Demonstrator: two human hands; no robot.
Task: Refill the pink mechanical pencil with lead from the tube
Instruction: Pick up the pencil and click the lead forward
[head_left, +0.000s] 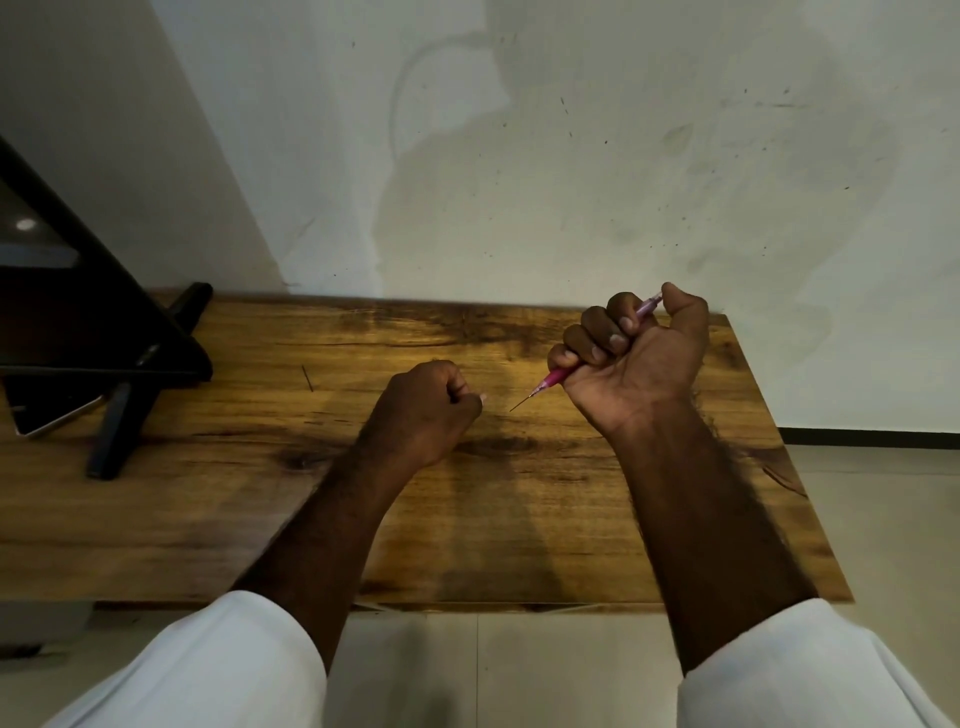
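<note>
Over the far right of the table (519, 530), your right hand (641, 358) is fisted round the pink mechanical pencil (555, 378), palm facing you and raised off the wood. Its fingers wrap the barrel and the thumb sits on the far end. The pencil is tilted, tip aimed near-left and down, with a thin lead (519, 404) sticking out of the tip, just clear of the tabletop.

Your left hand (426, 410) is near the table's middle, just left of the tip but not touching it. Its fingers are curled in, thumb against forefinger. Can't tell if it pinches anything; only a pale spot shows at the fingertips.

A short dark stick (307, 378) lies loose on the wood, left of that hand. At far left stands a black stand (130, 364), with a flat silver-edged device (57, 418) under it.
</note>
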